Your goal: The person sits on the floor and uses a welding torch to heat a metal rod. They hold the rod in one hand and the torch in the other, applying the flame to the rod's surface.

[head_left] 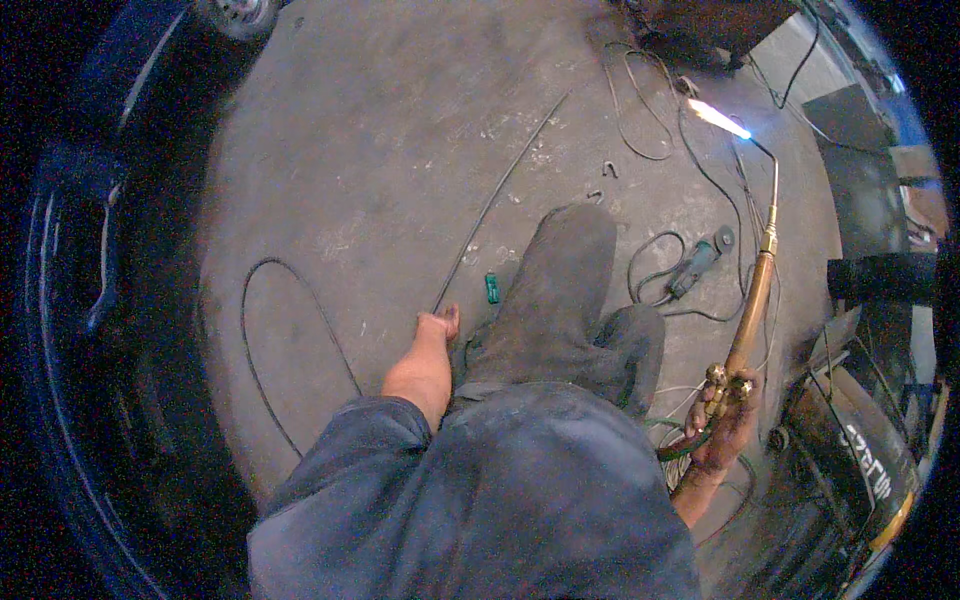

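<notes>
My left hand (440, 322) is closed around the near end of a long thin metal rod (502, 187). The rod points away from me, out over the concrete floor. In my right hand (730, 425) is a brass gas torch (757, 300), gripped low by its valve knobs. Its bent tip points up and to the left, and a bright white-orange flame (718, 117) burns there. The flame and the rod are well apart. A small green lighter (492, 288) lies on the floor between the rod and my knee.
An angle grinder (695, 268) with its cord lies left of the torch. Two small bent metal hooks (609, 169) lie beyond my knee. Cables and hoses (640, 108) loop across the floor. A dark car (105, 250) stands at left, a dark cylinder-like object (850, 430) at right.
</notes>
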`<state>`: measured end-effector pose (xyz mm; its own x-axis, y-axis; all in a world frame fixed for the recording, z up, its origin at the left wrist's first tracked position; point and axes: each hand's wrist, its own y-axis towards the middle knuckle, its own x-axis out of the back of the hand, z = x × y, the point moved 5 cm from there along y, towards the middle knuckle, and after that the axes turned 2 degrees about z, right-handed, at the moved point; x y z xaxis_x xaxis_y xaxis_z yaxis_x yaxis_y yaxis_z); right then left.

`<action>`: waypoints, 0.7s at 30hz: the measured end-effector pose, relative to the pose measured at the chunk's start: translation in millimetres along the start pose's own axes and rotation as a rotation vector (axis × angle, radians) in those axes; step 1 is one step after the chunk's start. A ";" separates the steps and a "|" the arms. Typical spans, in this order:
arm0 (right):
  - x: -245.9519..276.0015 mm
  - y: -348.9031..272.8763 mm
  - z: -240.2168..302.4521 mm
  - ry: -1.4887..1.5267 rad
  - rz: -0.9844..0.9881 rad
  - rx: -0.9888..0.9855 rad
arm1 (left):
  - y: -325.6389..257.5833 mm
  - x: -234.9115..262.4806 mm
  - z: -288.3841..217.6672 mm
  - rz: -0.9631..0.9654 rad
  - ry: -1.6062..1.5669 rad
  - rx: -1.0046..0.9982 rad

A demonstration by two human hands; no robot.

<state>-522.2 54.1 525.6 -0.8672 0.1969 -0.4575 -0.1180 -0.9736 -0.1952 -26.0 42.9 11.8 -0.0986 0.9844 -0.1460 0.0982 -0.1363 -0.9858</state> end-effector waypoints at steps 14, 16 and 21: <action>10.7 1.4 -6.5 0.068 -0.016 0.066 | 5.5 -62.5 -90.8 0.254 -0.170 -0.392; 13.9 3.5 -8.7 0.076 -0.021 0.051 | -22.3 -92.1 -142.5 0.326 -0.040 -0.617; 10.6 0.8 -2.3 -0.087 -0.124 0.003 | -170.7 -179.8 -185.7 0.296 0.568 -1.237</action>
<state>-530.4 55.6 518.7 -0.8845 0.3052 -0.3529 -0.2285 -0.9428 -0.2426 158.8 -90.1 221.7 0.4608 0.8874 0.0132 0.8758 -0.4523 -0.1687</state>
